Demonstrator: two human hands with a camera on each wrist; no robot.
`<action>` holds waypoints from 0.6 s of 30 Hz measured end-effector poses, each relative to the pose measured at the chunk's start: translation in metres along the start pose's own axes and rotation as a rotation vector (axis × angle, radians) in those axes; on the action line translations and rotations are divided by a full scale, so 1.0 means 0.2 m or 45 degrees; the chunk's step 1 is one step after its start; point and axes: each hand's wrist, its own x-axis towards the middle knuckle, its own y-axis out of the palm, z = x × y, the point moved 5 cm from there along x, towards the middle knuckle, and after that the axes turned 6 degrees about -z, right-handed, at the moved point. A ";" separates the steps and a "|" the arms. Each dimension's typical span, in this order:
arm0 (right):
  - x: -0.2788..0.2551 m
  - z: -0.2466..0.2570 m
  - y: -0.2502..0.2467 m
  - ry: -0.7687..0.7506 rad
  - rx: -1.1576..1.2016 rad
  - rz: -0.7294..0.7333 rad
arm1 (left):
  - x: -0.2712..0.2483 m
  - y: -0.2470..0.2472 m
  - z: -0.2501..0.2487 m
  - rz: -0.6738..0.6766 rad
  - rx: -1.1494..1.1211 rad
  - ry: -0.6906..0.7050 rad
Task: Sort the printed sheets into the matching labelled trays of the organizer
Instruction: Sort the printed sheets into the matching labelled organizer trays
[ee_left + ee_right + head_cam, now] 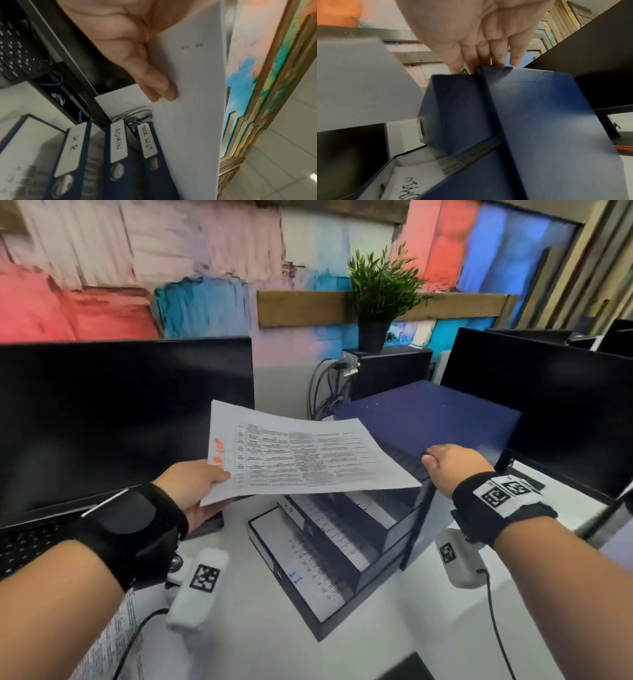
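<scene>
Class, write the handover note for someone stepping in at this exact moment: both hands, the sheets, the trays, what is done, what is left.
Left hand: pinches one printed sheet with red writing, held above the organizer.
Right hand: fingers rest on the organizer's dark blue top; holding nothing.
Tray labels read H.R., ADMIN, TASK LIST.
Done: the lower trays already hold sheets.
Left: file the held sheet in its matching tray; its heading is unreadable. More printed paper lies at the near left.

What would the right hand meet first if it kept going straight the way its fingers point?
The right hand points at the blue organizer; in the right wrist view its fingertips sit at the top edge, seemingly touching already, though blur leaves contact unsure.
</scene>
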 end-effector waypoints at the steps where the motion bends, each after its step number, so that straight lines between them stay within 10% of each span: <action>1: 0.00 -0.01 0.00 -0.017 0.003 -0.002 | -0.01 0.01 -0.01 -0.006 -0.039 -0.013; 18: -0.01 -0.05 0.00 -0.224 -0.018 0.051 | -0.20 0.00 -0.29 -0.084 -0.021 0.152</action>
